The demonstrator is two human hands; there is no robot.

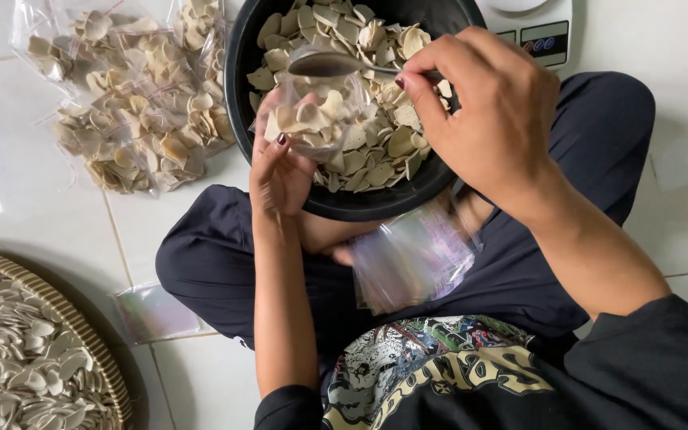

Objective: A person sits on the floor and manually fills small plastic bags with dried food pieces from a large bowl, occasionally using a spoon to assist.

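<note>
A small clear plastic bag (316, 119), partly filled with pale, curled chips, is held open over the black bowl (240, 72), at about 12 o'clock in the view. The bag is gripped at its lower edge by the left hand (280, 171), whose fingers are clenched on the plastic, thumb on top. A metal spoon (336, 64) is held just above the bag's mouth by the right hand (487, 119), at about 1 o'clock; its fingers are closed around the handle, and the spoon's bowl points toward 9 o'clock. The black bowl is seen to be nearly full of the same chips (376, 151) and rests on the crossed legs of the seated person, who is dressed in dark trousers (209, 263) and a dark printed shirt (439, 374).

Below the bowl, near the centre, a stack of empty clear bags (412, 255) lies on the lap. Another flat empty bag (157, 310) is seen on the white tiled floor (33, 207) at about 7 o'clock. At 10 to 11 o'clock, a heap of filled bags (133, 103) lies on the floor beside the bowl. At 8 o'clock, a round woven tray (89, 342) heaped with pale chips is partly cut off by the frame. At 1 o'clock, beyond the bowl, part of a white scale (539, 28) is visible.
</note>
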